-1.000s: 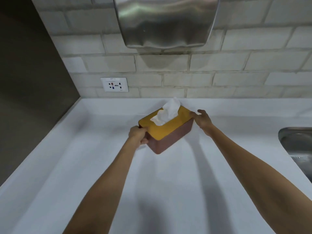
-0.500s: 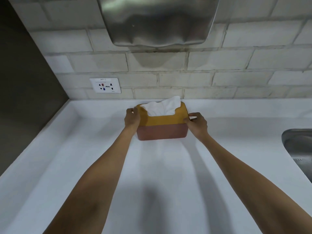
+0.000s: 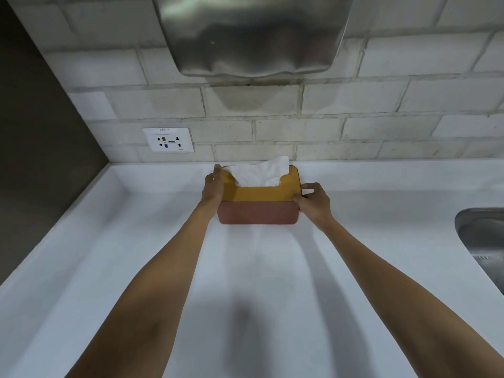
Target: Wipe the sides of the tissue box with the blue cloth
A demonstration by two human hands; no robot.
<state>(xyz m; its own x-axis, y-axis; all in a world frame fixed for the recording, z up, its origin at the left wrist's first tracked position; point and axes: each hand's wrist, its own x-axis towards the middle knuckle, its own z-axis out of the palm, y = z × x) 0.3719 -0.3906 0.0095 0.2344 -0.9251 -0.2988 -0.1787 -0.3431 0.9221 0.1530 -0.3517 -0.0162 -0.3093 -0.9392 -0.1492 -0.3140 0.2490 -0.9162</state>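
Note:
The tissue box (image 3: pixel 257 212) has a reddish-brown body and a mustard-yellow lid, with a white tissue (image 3: pixel 261 173) sticking up from its slot. It stands on the white counter (image 3: pixel 245 268) close to the back wall, its long side facing me. My left hand (image 3: pixel 212 188) lies flat against the box's left end. My right hand (image 3: pixel 313 203) grips the right end at the lid's corner. No blue cloth is in view.
A steel sink (image 3: pixel 482 246) cuts into the counter at the right edge. A metal hand dryer (image 3: pixel 251 34) hangs on the brick wall above the box. A wall socket (image 3: pixel 168 139) sits left of the box. A dark panel (image 3: pixel 35 132) bounds the counter's left side.
The box has been turned from a diagonal position to square with the wall and pushed back toward it. Both hands stayed on its ends throughout.

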